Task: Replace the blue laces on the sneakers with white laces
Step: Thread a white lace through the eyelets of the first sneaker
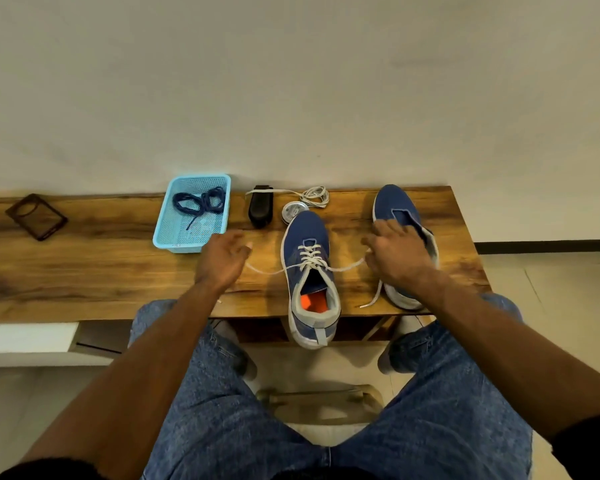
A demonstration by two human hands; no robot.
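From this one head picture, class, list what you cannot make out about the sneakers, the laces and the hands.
- Right sneaker: the right hand covers its eyelets, so its lacing is hidden.
- Right hand's grip on the white lace: seen from behind, unclear.
- Left hand: blurred; hold on the lace end is uncertain.
- Round tin: label too small, partly behind the left sneaker.

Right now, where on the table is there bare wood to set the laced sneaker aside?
Widest bare patch: between the brown case and the blue basket, running forward to the table edge. Crowded: behind the laced sneaker, where the black brush, round tin and spare white lace sit; the unlaced sneaker fills the right end.
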